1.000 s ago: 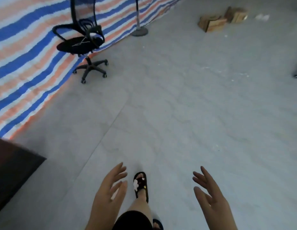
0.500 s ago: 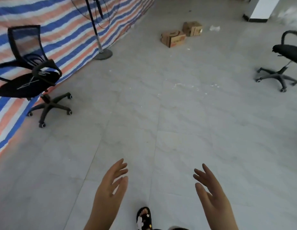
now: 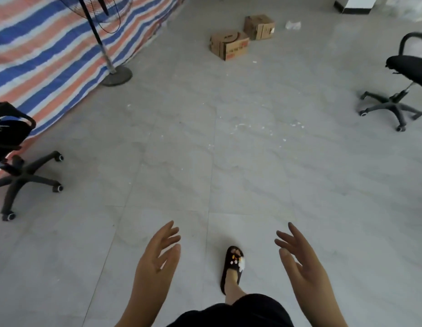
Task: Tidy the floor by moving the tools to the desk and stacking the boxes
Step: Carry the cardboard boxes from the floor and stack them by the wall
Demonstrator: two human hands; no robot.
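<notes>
Two brown cardboard boxes lie on the grey tile floor far ahead: a nearer box (image 3: 229, 44) with red print and a smaller box (image 3: 259, 27) just behind it to the right. My left hand (image 3: 158, 260) and my right hand (image 3: 299, 263) are held out low in front of me, palms facing each other, fingers straight and spread, holding nothing. Both hands are far from the boxes. No tools or desk are in view.
A black office chair (image 3: 19, 159) stands at the left by a striped blue, orange and white tarp (image 3: 52, 50). A standing fan's round base (image 3: 117, 75) sits beside the tarp. Another black chair (image 3: 398, 86) is at the right. My sandalled foot (image 3: 232, 265) steps forward. White scrap (image 3: 293, 25) lies past the boxes.
I have walked forward and turned right: the boxes appear closer and more central, the left chair slid to the frame edge, a right chair came into view. Both hands stay open.
</notes>
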